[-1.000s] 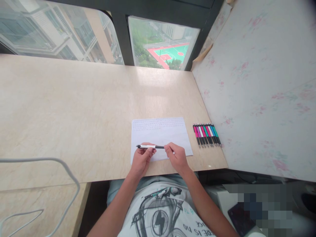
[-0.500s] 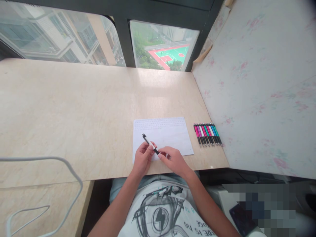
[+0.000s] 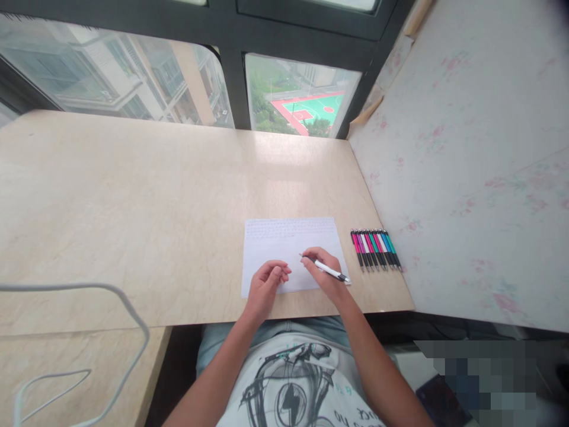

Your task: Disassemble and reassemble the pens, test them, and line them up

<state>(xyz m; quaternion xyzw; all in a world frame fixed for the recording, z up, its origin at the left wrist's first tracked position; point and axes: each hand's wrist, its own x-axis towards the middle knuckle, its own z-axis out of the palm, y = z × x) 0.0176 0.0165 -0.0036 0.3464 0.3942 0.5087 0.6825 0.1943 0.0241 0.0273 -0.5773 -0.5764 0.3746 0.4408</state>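
Observation:
My right hand (image 3: pixel 323 274) is closed around a white pen (image 3: pixel 328 270) with a black grip, its tip pointing up and left above the paper. My left hand (image 3: pixel 267 286) hovers by the lower left part of the sheet, fingers loosely curled and apart, with nothing in it. Under both hands lies a white sheet of paper (image 3: pixel 269 252), with several lines of handwriting along its top and bare space below. Whether the left hand touches the sheet, I cannot tell.
Right of the paper, several colourful pens (image 3: pixel 376 250) lie side by side in a row near the wallpapered wall (image 3: pixel 466 196). A pale cable (image 3: pixel 120 293) loops at the lower left. The desk (image 3: pixel 133 201) reaches back to the windows.
The pen has passed from my left hand into my right, turned so its tip faces up-left. My hands have moved apart, the right one going right. The view has tilted slightly upward.

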